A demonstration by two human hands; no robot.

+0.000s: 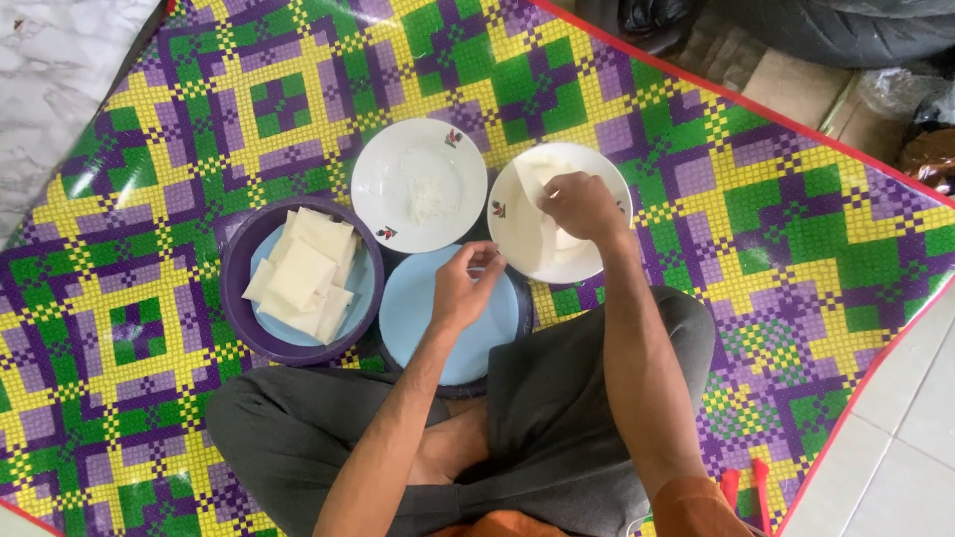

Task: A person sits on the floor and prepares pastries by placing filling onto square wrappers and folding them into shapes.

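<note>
While the knees hide the near rim of the blue plate (pixel 418 328), the left hand (pixel 463 288) hovers over it, fingertips pinched together on nothing visible. Beyond, the right hand (pixel 582 207) pinches a pale wrapper (pixel 532 224) on the white plate (pixel 507 239), covering part of it.

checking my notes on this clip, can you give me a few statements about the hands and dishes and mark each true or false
1. The right hand pinches a pale thin wrapper sheet over a white plate. True.
2. The purple bowl is empty. False: it holds a stack of square wrapper sheets.
3. The left hand is over the light blue plate. True.
4. The other white plate holds whole fruit. False: only a little white shredded filling lies on it.
5. The dishes stand on a bare wooden table. False: they sit on a checked woven mat on the floor.
</note>
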